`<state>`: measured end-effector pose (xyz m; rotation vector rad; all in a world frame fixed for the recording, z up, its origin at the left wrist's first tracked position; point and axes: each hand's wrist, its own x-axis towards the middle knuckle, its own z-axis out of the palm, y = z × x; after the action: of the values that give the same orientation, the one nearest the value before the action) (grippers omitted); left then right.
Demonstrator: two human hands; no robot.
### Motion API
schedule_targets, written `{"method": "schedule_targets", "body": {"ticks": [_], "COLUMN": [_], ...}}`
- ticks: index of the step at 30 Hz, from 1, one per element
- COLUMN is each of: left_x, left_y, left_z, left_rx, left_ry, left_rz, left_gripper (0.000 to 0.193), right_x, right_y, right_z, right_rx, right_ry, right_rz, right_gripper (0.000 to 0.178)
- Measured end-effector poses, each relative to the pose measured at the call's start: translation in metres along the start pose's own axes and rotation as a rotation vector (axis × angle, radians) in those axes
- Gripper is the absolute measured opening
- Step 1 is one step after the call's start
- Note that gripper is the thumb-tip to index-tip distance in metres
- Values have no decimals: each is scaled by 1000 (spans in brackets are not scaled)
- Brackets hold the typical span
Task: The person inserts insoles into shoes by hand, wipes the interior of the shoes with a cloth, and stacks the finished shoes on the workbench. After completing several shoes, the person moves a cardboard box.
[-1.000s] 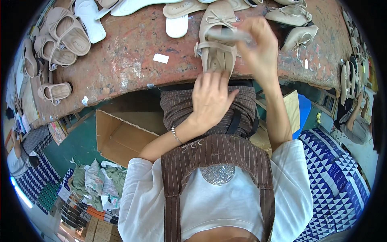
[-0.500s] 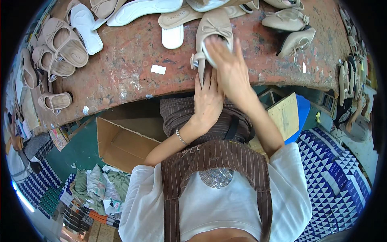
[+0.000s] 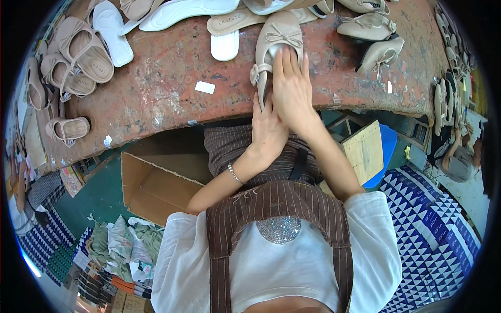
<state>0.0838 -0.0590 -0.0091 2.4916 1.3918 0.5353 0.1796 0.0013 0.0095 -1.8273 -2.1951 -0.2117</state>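
The shoe (image 3: 276,47) was a beige ballet flat with a small bow on its rounded toe and a thin strap hanging off its left side. It lay on the worn red bench (image 3: 172,99), toe pointing away from the person and heel at the near edge.

The right hand (image 3: 293,94) lay flat over the heel half of the shoe, palm down, its fingers (image 3: 290,60) straight and pressed together, their tips reaching up to just below the bow. Only the toe and the left flank of the shoe showed beyond them. The left hand (image 3: 267,130) sat lower, at the bench edge, partly under the right wrist; its fingers (image 3: 259,107) were together and touched the heel end of the shoe from below. Whether either hand actually gripped the shoe could not be told, as the right hand covered the contact.

A white insole (image 3: 225,46) lay just left of the shoe, and a small white tag (image 3: 204,87) lay further left on the bench. Two more beige flats (image 3: 373,39) stood to the right, well apart from the hands, and beige sandals (image 3: 78,52) were grouped at the bench's left end
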Motion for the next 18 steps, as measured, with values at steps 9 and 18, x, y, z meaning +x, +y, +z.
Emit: {"method": "schedule_targets", "body": {"ticks": [9,18], "left_x": [-8,2], "left_y": [-4,1], "left_z": [4,-4], "left_rx": [-9,15], "left_ry": [-71,20], "left_rz": [8,35], "left_gripper": [52,45], "right_x": [7,59], "right_y": [-7,16], "right_z": [4,8], "right_rx": [51,-37], "right_ry": [43,-403], "right_rz": [-18,18], "right_gripper": [47,13]}}
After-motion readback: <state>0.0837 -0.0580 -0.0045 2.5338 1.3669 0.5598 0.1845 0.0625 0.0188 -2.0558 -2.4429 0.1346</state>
